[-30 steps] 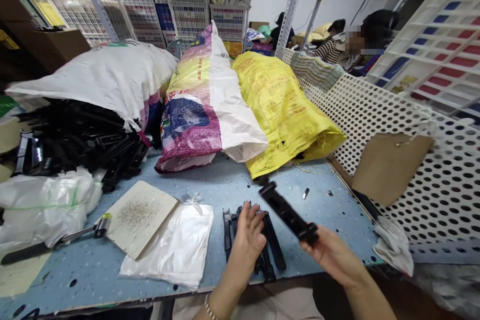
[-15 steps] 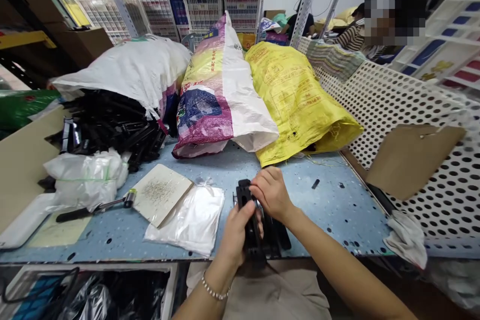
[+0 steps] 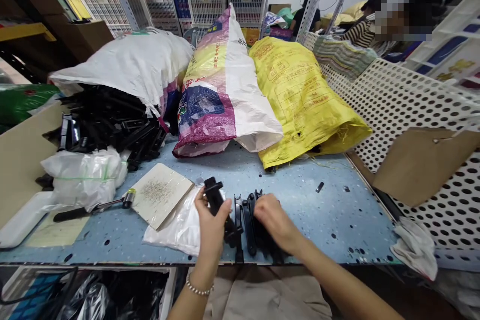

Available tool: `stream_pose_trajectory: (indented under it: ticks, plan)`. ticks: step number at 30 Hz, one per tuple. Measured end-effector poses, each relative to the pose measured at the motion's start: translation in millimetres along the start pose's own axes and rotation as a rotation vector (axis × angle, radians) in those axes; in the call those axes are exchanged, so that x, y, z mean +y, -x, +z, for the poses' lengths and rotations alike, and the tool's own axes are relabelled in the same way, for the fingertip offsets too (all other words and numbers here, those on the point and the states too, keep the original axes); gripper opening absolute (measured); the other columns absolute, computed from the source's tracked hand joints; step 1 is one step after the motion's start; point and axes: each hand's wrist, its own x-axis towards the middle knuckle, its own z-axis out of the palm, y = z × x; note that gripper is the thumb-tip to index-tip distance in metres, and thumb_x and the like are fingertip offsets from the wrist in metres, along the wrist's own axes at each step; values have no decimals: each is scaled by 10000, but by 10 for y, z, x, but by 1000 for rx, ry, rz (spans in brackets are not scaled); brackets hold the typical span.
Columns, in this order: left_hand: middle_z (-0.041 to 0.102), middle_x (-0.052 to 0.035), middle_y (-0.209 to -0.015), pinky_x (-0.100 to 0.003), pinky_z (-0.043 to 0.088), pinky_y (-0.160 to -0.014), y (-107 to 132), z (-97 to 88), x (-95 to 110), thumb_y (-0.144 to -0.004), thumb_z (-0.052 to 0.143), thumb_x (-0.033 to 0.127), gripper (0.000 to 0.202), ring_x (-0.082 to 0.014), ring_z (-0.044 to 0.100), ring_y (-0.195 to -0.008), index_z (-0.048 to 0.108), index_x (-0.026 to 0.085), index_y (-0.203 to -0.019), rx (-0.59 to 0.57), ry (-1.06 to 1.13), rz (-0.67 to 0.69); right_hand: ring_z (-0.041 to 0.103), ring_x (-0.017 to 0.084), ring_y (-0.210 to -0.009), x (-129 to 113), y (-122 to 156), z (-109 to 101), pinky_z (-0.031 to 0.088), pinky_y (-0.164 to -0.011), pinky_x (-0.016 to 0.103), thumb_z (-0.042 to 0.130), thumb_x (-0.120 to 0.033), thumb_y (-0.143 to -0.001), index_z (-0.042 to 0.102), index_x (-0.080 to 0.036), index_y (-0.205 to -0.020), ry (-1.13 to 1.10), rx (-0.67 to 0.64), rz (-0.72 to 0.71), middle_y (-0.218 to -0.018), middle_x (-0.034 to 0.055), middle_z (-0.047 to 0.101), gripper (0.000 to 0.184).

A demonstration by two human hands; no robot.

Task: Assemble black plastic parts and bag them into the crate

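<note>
My left hand (image 3: 210, 227) grips a long black plastic part (image 3: 215, 200), its wider end pointing up and away from me. The part is held above the table, partly over a clear plastic bag stack (image 3: 176, 232). Just right of it, several slim black plastic pieces (image 3: 247, 225) lie side by side at the table's front edge. My right hand (image 3: 275, 217) is closed at the far end of these pieces, fingers curled down among them. Its fingertips are hidden, so I cannot tell what they pinch.
A square board (image 3: 161, 192) and a ratchet-like tool (image 3: 95, 208) lie left. Behind stand a white sack (image 3: 127, 60) spilling black parts, a printed sack (image 3: 213, 105) and a yellow sack (image 3: 300, 95). A perforated white crate (image 3: 405, 110) borders the right; other people sit beyond.
My hands, together on the black parts before, have come apart. The left has lifted one black part up and leftward; the right has moved down onto the pieces lying on the table.
</note>
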Motion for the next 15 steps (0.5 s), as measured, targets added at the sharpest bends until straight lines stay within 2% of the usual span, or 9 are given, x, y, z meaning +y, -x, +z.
stream_pose_trajectory:
  ticks: [2,4,6,8,10,12,15]
  plan:
    - [601,-33,-994,-299,500,-757,-109,-140,-89,-717,716,380,622,-152,623,-779,428,227,-1246,17,-75,-28,556,196,-820,448,-218,-371,459,-754,332,317,-364,-956,551,-225,-897,136,246,289,-860,43,607,279]
    - [614,-62,-1041,-352,485,-844,-175,-219,-201,-753,664,371,513,-198,622,-898,489,199,-1204,-13,-166,-87,528,261,-970,928,-486,-769,430,-835,412,301,-294,-933,534,-160,-1080,228,390,422,-1030,138,583,306]
    - [600,-91,-1136,-394,416,-978,-174,-191,-331,-756,644,362,451,-249,563,-1086,552,183,-1160,-49,-253,-74,470,320,-1078,1338,-737,-1068,367,-900,477,364,-219,-877,518,-103,-1161,295,447,494,-1135,207,527,343]
    - [537,-112,-1259,-404,303,-1094,-125,-77,-460,-764,630,354,441,-270,449,-1250,571,182,-1166,-85,-319,13,478,341,-1066,1621,-912,-1216,353,-898,483,455,-178,-811,553,-95,-1146,329,436,531,-1173,225,500,360]
    - [446,-124,-1360,-408,215,-1149,-64,53,-566,-795,595,334,455,-265,353,-1335,546,176,-1218,-124,-380,111,508,334,-1017,1778,-976,-1259,362,-881,468,514,-160,-766,609,-104,-1074,347,417,547,-1168,219,498,327]
    - [377,-125,-1413,-423,183,-1165,-22,126,-627,-830,550,304,469,-254,307,-1366,500,173,-1277,-180,-437,164,523,318,-988,1842,-919,-1282,379,-868,446,548,-181,-752,650,-121,-982,356,417,544,-1129,195,513,259]
    - [367,-122,-1412,-454,217,-1155,-2,85,-611,-857,517,292,487,-251,307,-1363,445,190,-1328,-227,-455,196,521,299,-995,1823,-590,-1371,405,-871,425,558,-259,-770,666,-153,-912,371,458,532,-1005,139,549,207]
